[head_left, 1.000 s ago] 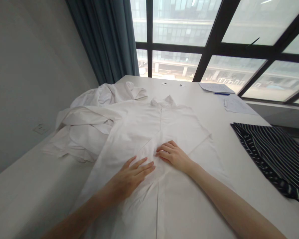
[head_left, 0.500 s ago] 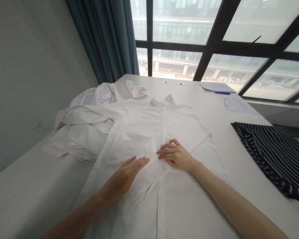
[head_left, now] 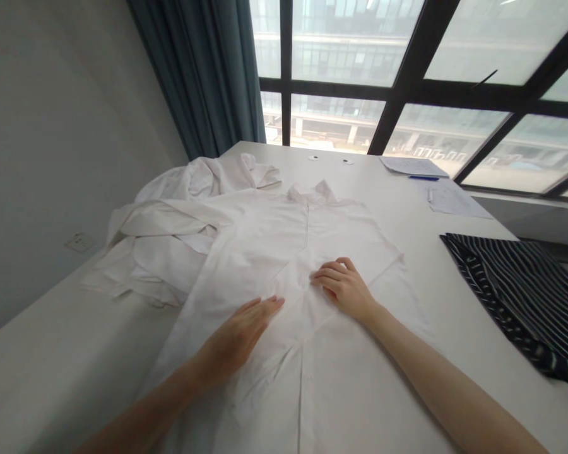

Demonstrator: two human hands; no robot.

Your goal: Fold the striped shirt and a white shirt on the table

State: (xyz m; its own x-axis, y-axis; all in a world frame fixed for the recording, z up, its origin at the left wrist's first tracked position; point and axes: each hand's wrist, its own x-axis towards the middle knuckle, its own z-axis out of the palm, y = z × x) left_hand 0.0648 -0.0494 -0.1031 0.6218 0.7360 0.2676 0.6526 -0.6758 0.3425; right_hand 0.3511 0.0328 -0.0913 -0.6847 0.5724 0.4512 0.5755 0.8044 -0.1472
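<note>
White shirt (head_left: 265, 239) spread, one sleeve (head_left: 286, 328) seemingly folded across, other sleeve (head_left: 170, 217) not yet — left hand (head_left: 239, 334) flat, fingers together; right hand (head_left: 344, 288) curled, grip unclear.

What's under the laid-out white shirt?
The white table: its bare surface shows to the right and beyond the collar. Anything else under the white shirt can't be seen; the fabric covers it.

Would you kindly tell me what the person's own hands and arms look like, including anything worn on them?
The left hand and right hand are bare: no gloves, and no rings that I can make out. The left forearm and right forearm show no sleeve, watch or bracelet within the frame.
</note>
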